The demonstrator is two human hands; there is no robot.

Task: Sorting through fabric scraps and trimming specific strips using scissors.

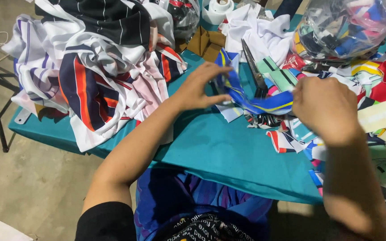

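**Q:** What do your hands hold at the bench?

**A:** Both grip one blue fabric strip (264, 103) with a yellow line along it. My left hand (198, 87) pinches its upper end between thumb and fingertips, the fingers spread and slightly curled. My right hand (325, 109) is closed over the other end, knuckles up toward the camera, so I cannot tell how the fingers sit underneath.

**Q:** Where is the strip itself?

**A:** Stretched between the two hands, just above the teal bench cover (220, 147), sagging a little in the middle. It hangs over a scatter of small fabric scraps (287, 138) in red, white and blue.

**Q:** And around it?

**A:** A pair of scissors (252, 62) lies just behind the strip, blades pointing away from me, on white cloth (260, 31). To my left sits a heap of striped fabric (99, 67), navy, white, orange and pink, spilling over the bench edge. To my right, more printed pieces (385, 120) in yellow, red and green, and behind them a clear plastic bag (345, 24) stuffed with coloured offcuts. A brown piece (207, 43) lies near the far side, and a white tape roll (217, 9) stands beyond it.
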